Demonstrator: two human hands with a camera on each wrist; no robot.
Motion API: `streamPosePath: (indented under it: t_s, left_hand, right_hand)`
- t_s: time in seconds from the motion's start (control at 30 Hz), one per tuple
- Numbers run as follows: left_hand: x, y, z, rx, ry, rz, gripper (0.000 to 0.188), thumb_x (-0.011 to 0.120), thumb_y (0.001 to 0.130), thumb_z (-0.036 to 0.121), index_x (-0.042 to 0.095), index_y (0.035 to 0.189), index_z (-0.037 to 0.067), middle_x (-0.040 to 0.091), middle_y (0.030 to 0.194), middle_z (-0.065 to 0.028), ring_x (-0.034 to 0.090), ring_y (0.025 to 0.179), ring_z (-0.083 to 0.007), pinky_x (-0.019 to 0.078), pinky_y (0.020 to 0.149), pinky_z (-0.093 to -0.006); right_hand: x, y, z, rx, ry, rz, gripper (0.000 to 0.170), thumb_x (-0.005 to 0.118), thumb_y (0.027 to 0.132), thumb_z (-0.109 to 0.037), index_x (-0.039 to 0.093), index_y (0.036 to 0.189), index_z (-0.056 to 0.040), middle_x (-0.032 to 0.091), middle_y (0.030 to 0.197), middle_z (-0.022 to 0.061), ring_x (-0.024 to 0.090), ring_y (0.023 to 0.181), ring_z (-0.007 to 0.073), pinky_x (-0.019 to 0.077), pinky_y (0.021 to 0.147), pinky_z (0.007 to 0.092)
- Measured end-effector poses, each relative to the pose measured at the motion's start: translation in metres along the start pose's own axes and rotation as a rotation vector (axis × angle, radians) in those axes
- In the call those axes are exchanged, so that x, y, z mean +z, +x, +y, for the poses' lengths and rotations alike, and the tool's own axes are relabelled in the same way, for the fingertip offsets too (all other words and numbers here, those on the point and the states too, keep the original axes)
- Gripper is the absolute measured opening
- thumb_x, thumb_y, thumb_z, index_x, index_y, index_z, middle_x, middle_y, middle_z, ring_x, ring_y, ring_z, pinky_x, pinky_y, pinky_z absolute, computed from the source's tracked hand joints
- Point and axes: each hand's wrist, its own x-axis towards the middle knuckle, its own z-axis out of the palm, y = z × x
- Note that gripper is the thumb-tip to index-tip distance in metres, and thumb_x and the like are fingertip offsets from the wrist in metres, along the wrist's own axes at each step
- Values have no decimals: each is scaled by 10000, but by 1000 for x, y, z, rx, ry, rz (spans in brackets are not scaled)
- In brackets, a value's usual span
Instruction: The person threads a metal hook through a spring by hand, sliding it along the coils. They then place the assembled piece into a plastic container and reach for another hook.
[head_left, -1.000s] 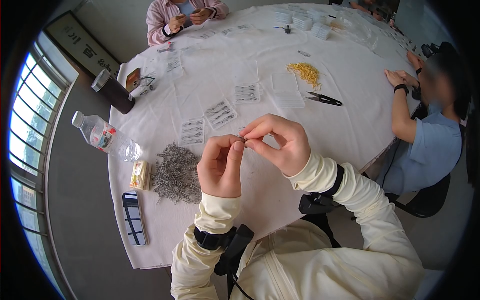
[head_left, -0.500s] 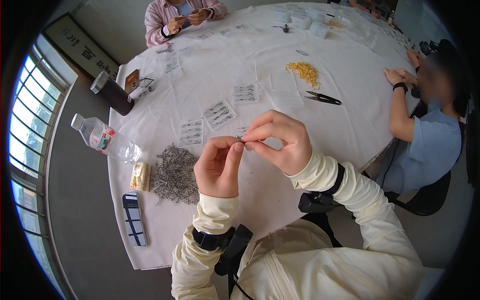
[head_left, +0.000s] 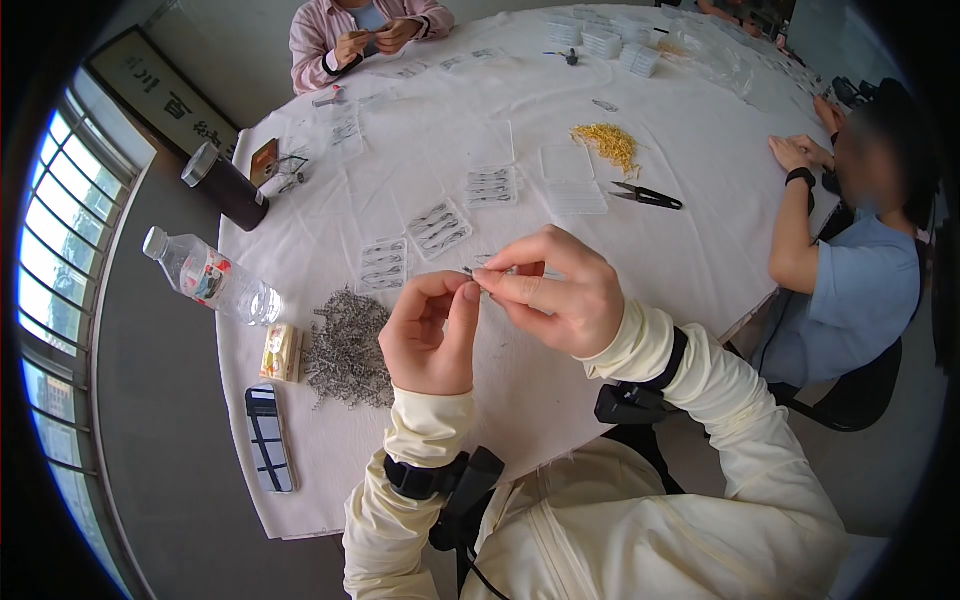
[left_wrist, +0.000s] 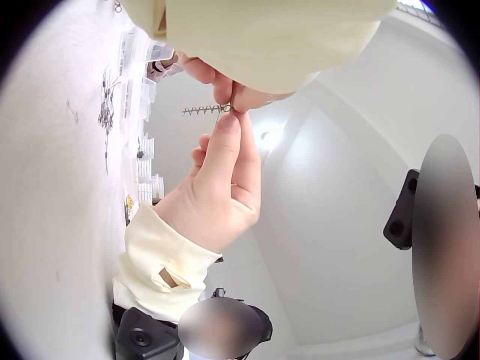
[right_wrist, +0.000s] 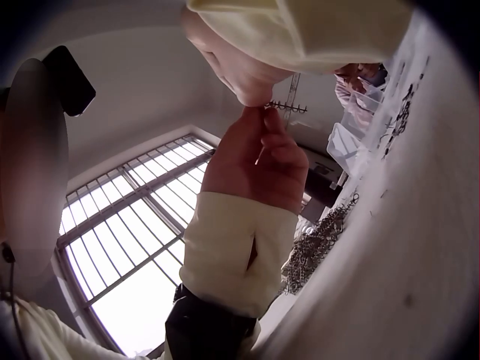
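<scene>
A small metal spiral wire [left_wrist: 202, 110] with a ring at one end shows in the left wrist view, held between both hands' fingertips. My left hand [head_left: 430, 335] pinches it between thumb and index finger. From the other side my right hand [head_left: 565, 295] pinches at the same spot, its fingertips touching the left ones. In the right wrist view the coil [right_wrist: 292, 108] sticks out beyond the fingers. Left of my left hand lies a heap of grey spiral wires [head_left: 348, 350]. Behind the hands are clear boxes [head_left: 440, 228] holding similar metal pieces.
A phone [head_left: 268, 438], a tissue pack [head_left: 281, 352], a plastic bottle [head_left: 212, 275] and a dark flask [head_left: 228, 187] line the left edge. Black snips [head_left: 648, 197] and a yellow pile [head_left: 610, 146] lie beyond my right hand. Two people sit at the table's far and right sides.
Both hands have shifted slightly left, still together at the small metal piece. The right fingers have changed their pose around it, with the wrist turned a little.
</scene>
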Motion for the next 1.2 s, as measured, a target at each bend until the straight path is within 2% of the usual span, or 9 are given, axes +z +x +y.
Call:
streamPosePath:
  t_s: [0.03,0.23,0.33,0.4,0.43,0.57,0.63,0.97,1.2]
  left_hand:
    - [-2,0,0,-20,-12,-17,78,648,908,6,606,965,-29,632,877,-16,558,774,-66,459,718,-201]
    - [-7,3,1,-65,-60,-63,62,635,889,-15,593,934,-26,621,869,-12,554,771,-64,456,711,-196]
    - [-7,5,1,-34,-19,-116,40,603,903,-17,595,941,-7,606,858,4,513,728,-35,399,637,-171]
    - [-7,5,4,-47,-8,-151,42,602,902,-20,594,941,-9,606,865,1,520,739,-36,406,649,-172]
    - [-8,5,5,-58,3,-185,43,601,901,-22,593,942,-11,605,872,-1,526,751,-36,413,660,-173]
    - [-9,5,4,-93,40,-246,40,601,903,-21,592,940,-14,605,878,-2,531,760,-39,417,664,-177]
    - [-9,5,5,-103,57,-275,39,602,906,-17,592,943,-19,606,881,-3,535,768,-41,421,675,-179]
    - [-7,7,7,-99,71,-249,56,618,925,18,600,956,-25,609,876,3,531,778,-42,418,691,-179]
    - [-8,7,6,-108,60,-221,63,617,928,29,598,959,-22,606,875,2,507,750,-34,405,667,-176]
  right_hand:
    - [0,0,0,0,0,0,285,724,719,59,723,978,-59,617,974,31,596,778,167,517,604,265]
    - [0,1,1,-10,63,5,297,699,729,71,709,999,-51,617,970,38,594,764,170,508,607,264]
    - [-6,2,3,202,262,-6,227,681,796,25,694,1011,-45,628,938,44,597,749,137,495,634,250]
    - [-4,0,11,483,601,-48,152,647,867,-37,683,1015,-37,638,919,39,598,749,102,480,671,232]
    - [-13,6,7,674,724,-160,116,625,898,-51,662,989,10,625,942,36,567,851,99,471,770,245]
    - [-11,1,20,648,830,-172,132,658,885,-93,683,1001,-35,667,893,20,603,790,76,470,701,214]
    - [-17,3,20,597,745,-300,127,669,887,-110,682,980,-25,676,864,19,606,807,75,475,712,225]
    - [-18,4,15,722,793,-226,87,683,874,-104,676,939,-46,669,844,5,597,776,77,475,714,242]
    - [-12,6,8,245,231,-84,128,714,777,20,643,857,-49,603,813,39,602,731,169,478,653,277]
